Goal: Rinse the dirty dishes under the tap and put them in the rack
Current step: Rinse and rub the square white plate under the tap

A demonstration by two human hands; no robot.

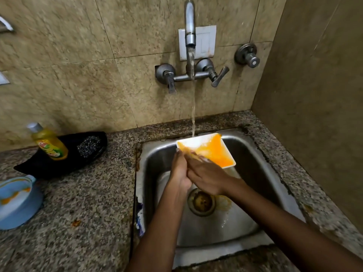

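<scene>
Under the tap, the plate (orange-smeared) touches both hands' fingers.

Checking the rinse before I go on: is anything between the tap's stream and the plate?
Nothing visible: the water falls unobstructed from the tap onto the far edge of the white plate, and both hands are at its near edge.

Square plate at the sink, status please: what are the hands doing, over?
Left hand holds square plate's near edge. Right hand rubs orange residue, fingers blurred. Tap water hits plate's far edge. Blue bowl waits on counter; no rack in view.
</scene>
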